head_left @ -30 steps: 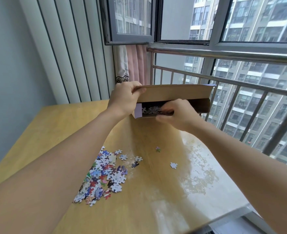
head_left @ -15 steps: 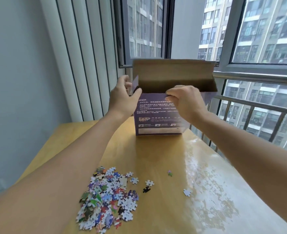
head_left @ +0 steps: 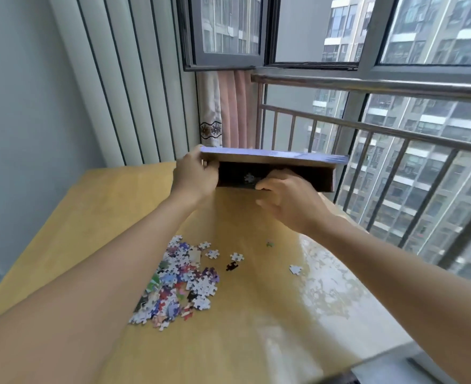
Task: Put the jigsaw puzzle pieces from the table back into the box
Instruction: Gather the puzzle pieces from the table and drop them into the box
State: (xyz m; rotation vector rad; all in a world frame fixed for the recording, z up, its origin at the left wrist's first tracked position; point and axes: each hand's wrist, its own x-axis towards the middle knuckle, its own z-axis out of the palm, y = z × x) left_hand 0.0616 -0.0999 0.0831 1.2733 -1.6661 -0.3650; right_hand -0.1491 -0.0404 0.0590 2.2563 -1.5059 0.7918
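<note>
A yellow wooden table (head_left: 90, 217) carried a heap of jigsaw pieces (head_left: 179, 284) near its middle. A few loose pieces (head_left: 236, 256) lay to the heap's right, one white piece (head_left: 295, 269) farther right.

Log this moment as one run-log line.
left hand: grips box end | right hand: holds box's lower edge | box: tipped, opening toward camera | puzzle pieces: on table

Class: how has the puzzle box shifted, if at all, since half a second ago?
Yes. The box has tipped over: before, its printed purple face stood upright before the window frame; now its dark opening faces the camera, held low over the table's far end.
</note>
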